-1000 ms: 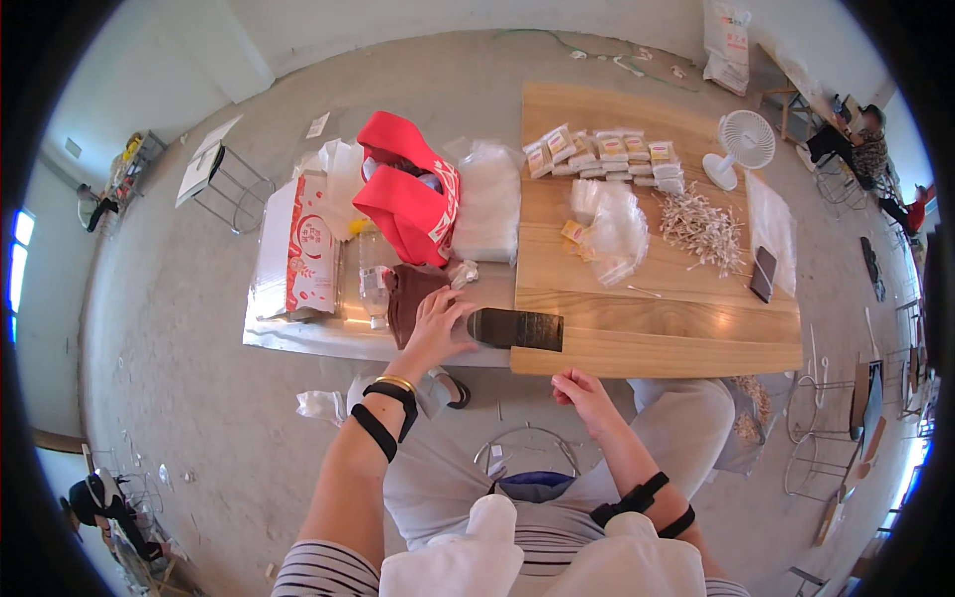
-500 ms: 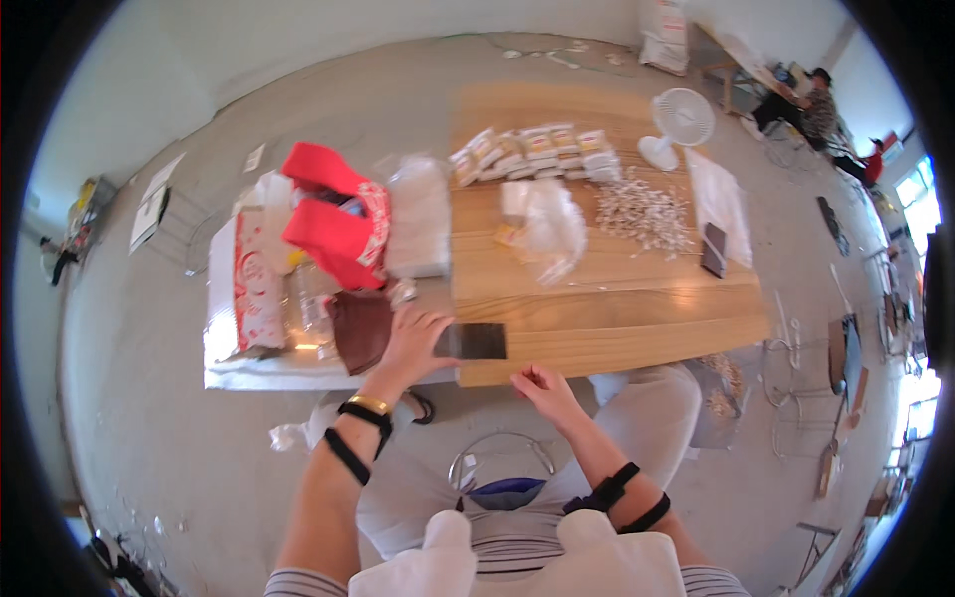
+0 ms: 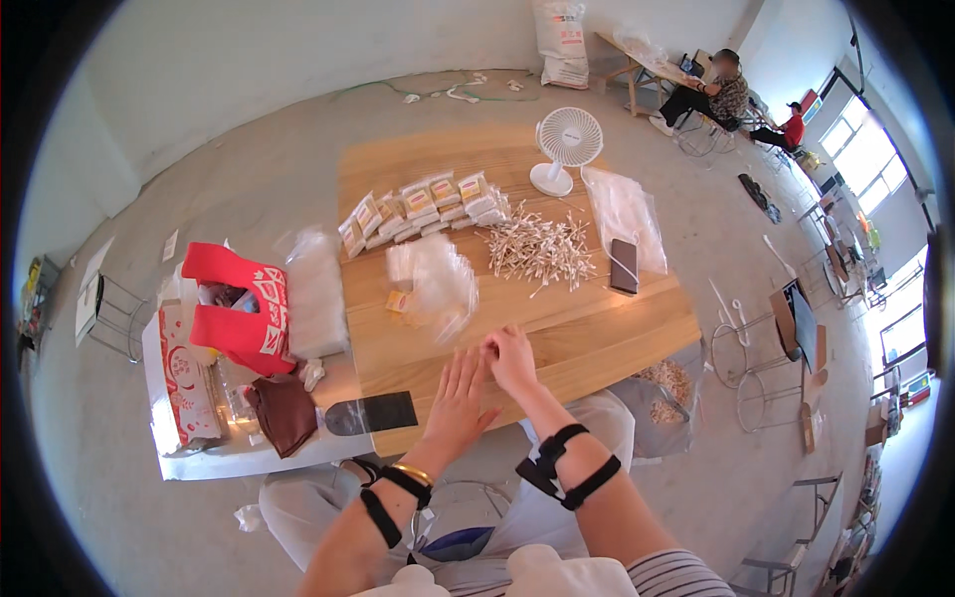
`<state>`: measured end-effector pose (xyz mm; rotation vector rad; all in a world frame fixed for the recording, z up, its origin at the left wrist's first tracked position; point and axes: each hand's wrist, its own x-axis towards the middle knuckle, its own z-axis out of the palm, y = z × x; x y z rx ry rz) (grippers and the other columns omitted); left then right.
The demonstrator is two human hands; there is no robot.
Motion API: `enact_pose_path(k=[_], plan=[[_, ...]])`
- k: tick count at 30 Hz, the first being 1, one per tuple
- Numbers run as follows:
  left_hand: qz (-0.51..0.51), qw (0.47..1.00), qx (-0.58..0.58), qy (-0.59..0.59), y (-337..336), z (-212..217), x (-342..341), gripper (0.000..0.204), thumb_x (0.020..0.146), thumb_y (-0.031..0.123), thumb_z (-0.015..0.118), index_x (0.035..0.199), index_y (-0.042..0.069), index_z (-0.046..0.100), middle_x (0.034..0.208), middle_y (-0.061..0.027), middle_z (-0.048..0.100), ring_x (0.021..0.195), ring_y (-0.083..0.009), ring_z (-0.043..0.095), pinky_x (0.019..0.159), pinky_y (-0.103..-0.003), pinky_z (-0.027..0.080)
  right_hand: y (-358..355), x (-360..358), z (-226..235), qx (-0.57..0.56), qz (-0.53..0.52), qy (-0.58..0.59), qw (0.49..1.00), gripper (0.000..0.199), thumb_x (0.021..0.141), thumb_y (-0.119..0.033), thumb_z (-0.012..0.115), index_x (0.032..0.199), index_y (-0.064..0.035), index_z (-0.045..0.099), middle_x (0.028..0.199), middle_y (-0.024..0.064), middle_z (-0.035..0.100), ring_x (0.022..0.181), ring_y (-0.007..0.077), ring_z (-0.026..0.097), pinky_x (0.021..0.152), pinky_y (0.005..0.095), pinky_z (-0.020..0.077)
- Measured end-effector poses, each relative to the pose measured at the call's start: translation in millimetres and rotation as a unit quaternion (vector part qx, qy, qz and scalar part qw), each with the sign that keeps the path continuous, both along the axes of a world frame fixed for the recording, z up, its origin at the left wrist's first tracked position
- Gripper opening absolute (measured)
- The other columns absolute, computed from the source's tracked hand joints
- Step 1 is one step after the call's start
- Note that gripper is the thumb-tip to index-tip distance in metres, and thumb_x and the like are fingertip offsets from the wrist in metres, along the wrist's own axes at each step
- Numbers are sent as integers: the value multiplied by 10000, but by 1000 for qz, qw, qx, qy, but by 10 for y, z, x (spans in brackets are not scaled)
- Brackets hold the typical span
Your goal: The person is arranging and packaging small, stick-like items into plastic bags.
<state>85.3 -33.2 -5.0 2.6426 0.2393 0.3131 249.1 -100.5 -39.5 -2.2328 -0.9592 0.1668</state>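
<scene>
Wooden tabletop [image 3: 597, 338] carries both hands, side by side near its front edge. The left hand [image 3: 460, 396] lies flat and open. The right hand [image 3: 511, 358] is loosely curled and holds nothing. A floppy clear plastic bag [image 3: 438, 284] lies just beyond the fingers, a bit to the left, so the left hand is nearer. White little sticks [image 3: 542, 249] sit farther back.

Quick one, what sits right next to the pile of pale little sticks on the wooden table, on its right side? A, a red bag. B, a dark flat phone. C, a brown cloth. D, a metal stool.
B: the dark flat phone lies on the light wooden table just right of the pile of pale little sticks.
</scene>
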Motion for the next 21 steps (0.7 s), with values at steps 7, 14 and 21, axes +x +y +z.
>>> enact_pose_path(k=[7, 14, 21], plan=[[5, 988, 127, 93, 26, -174, 243, 912, 975, 607, 410, 1522, -104, 248, 1615, -259, 212, 1525, -374, 156, 1253, -486, 103, 43, 566, 192, 27, -11, -9, 1000, 180, 871, -144, 679, 1039, -83, 695, 1007, 167, 640, 1038, 361, 596, 921, 450, 480], [-3, 984, 125, 123, -70, -164, 113, 909, 974, 606, 419, 1538, -82, 231, 1624, -247, 202, 1525, -369, 162, 1251, -479, 111, 815, 884, 400, -152, -56, -169, 972, 404, 877, -269, 674, 1276, -214, 649, 1289, 131, 547, 1181, 348, 510, 1001, 511, 414], [-21, 983, 131, 131, -182, -214, -42, 884, 984, 583, 423, 1551, -63, 215, 1635, -234, 182, 1525, -363, 166, 1244, -478, 142, 558, 883, 229, -169, -65, -166, 969, 400, 872, -267, 663, 1240, -114, 641, 1249, 116, 563, 1201, 315, 502, 1007, 478, 404]])
